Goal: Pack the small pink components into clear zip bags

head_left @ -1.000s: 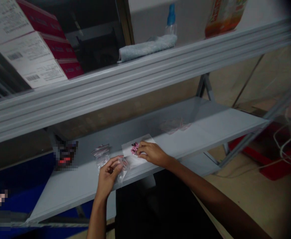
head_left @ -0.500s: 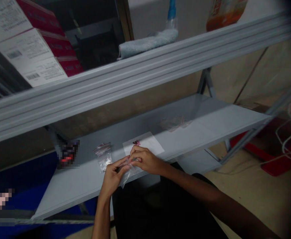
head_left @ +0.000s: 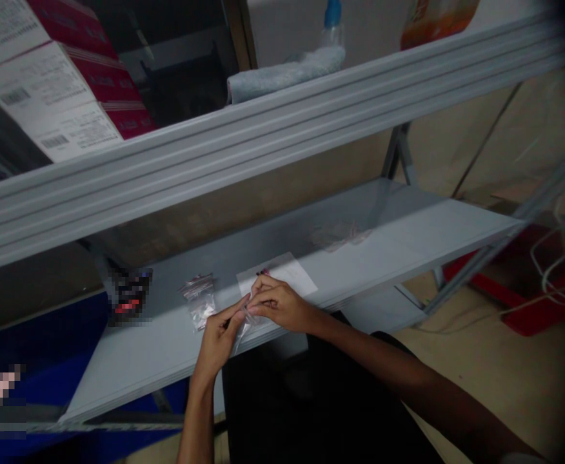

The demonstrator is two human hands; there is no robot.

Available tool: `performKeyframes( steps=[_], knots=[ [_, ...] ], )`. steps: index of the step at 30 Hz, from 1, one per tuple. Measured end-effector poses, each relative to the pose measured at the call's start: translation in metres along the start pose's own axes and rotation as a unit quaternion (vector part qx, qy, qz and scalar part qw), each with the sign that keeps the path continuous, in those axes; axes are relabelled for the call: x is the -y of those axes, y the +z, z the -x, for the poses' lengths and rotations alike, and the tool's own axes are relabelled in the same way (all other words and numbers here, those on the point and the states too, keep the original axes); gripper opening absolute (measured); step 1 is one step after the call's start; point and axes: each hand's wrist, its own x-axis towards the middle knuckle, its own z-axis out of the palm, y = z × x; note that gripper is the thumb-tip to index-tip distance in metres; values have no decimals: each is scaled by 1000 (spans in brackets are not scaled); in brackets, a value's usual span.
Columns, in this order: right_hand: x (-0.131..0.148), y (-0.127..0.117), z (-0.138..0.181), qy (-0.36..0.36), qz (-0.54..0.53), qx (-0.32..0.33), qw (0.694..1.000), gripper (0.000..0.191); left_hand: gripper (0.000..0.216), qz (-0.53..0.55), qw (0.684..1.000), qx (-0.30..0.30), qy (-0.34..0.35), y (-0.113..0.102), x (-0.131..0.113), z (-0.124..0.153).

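Both hands meet over the front edge of the lower shelf (head_left: 151, 357). Between them is a small clear plastic bag (head_left: 244, 330), its lower end hanging toward me. My left hand (head_left: 220, 335) is closed, thumb and fingers pinching the bag's upper left side. My right hand (head_left: 278, 305) pinches the same bag from the right, fingertips touching those of the left. Whether anything is inside the bag I cannot make out. Just beyond the right hand lies a white sheet of paper (head_left: 295, 274) with small dark and pink bits (head_left: 263, 272) on it, partly hidden by my fingers.
Left of the hands lie several filled clear bags (head_left: 200, 303). Farther right is a pile of flat plastic bags (head_left: 338, 235). The upper shelf (head_left: 190, 161) crosses above, bearing stacked boxes (head_left: 79, 96), a rolled cloth (head_left: 282, 74) and a blue-capped bottle (head_left: 332, 22).
My fingertips have drawn closer together on the bag, and the right hand now covers more of the small pink bits. The whole view has shifted slightly.
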Motion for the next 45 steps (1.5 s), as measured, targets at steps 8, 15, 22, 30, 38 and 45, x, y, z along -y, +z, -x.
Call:
performKeyframes(
  steps=[8,15,22,30,38,45],
  knots=[
    [-16,-40,-6,97,137,-48,985,13,42,149,977,-144,-46,-5,5,0],
    [-32,-46,0,122,254,46,958,3,53,169,959,-216,-76,-6,8,-2],
    [-30,-40,1,91,207,44,973,6,52,145,973,-165,-77,-6,9,0],
    [-3,-15,0,40,5,7,999,10,44,42,996,-40,-72,-1,0,0],
    [-12,-31,-4,79,71,-41,993,17,45,82,991,-70,-74,-1,-2,0],
    [-40,-45,1,170,230,-5,958,7,44,86,991,-62,-78,-4,-1,0]
  ],
)
